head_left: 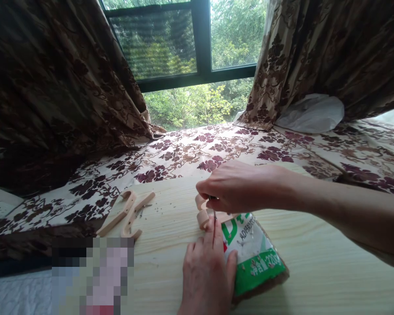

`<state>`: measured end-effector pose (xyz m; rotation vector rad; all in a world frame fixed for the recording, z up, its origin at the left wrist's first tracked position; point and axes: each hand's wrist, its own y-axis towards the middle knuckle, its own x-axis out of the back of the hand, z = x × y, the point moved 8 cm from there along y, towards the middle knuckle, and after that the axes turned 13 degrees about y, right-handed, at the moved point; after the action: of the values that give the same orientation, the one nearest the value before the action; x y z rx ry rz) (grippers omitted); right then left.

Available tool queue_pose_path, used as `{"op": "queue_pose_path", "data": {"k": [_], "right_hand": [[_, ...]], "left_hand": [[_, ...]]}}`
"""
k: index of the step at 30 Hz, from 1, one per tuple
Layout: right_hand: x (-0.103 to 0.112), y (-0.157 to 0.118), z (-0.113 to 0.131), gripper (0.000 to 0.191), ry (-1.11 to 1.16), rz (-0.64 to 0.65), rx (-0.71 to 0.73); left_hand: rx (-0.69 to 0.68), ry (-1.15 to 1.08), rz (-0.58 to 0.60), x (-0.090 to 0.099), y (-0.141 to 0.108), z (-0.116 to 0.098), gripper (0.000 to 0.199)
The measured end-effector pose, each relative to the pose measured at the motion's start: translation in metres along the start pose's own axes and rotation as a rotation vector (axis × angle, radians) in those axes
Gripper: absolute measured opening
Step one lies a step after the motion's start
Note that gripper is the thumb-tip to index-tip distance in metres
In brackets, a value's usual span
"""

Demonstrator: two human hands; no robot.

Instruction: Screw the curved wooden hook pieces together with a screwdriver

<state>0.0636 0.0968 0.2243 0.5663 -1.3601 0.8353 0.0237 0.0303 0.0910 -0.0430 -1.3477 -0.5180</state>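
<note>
At eleven o'clock from the middle of a flat slab with a green-and-white printed top and brown edges (253, 280), the right hand (230, 186) is curled into a closed grip on a dark-handled tool with a thin metal shaft (212, 197). Its shaft points down at a curved, pale wooden piece with rounded ends (202, 218), which lies at ten o'clock, by the slab's edge. At nine o'clock, the left hand (206, 262) lies palm down with its fingers extended, two fingertips at the wooden piece beside the shaft and the thumb spread onto the printed top. Farther out, toward ten o'clock, two pale, hook-shaped wooden pieces (116, 218) rest on the light wood-grained table (321, 258), with small dark bits scattered nearby.
</note>
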Motion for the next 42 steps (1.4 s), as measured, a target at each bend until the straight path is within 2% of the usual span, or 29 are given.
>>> {"op": "queue_pose_path", "data": {"k": [5,13,17,20,26,34,42], "right_hand": [[-0.001,-0.001,0.005,0.018,0.037,0.046,0.064],[-0.001,0.005,-0.007,0.018,-0.031,-0.020,-0.015],[0.000,0.003,0.001,0.015,-0.003,0.024,0.052],[-0.003,0.003,0.002,0.015,0.027,0.052,0.062],[-0.002,0.005,-0.005,0.015,-0.008,-0.039,0.002],[-0.003,0.002,0.006,0.015,0.016,0.052,0.090],[-0.002,0.004,-0.005,0.016,0.035,-0.026,0.029]], "left_hand": [[-0.008,0.016,0.004,-0.001,0.003,0.000,0.053],[0.008,-0.014,0.051,-0.002,0.003,0.000,0.053],[0.017,-0.024,0.067,-0.003,0.001,0.001,0.053],[0.010,-0.023,0.064,-0.004,0.000,0.001,0.053],[0.022,-0.004,0.037,-0.004,0.000,0.001,0.052],[0.108,0.004,-0.010,0.002,-0.004,-0.003,0.047],[0.122,0.005,-0.010,0.000,-0.004,-0.002,0.048]]}}
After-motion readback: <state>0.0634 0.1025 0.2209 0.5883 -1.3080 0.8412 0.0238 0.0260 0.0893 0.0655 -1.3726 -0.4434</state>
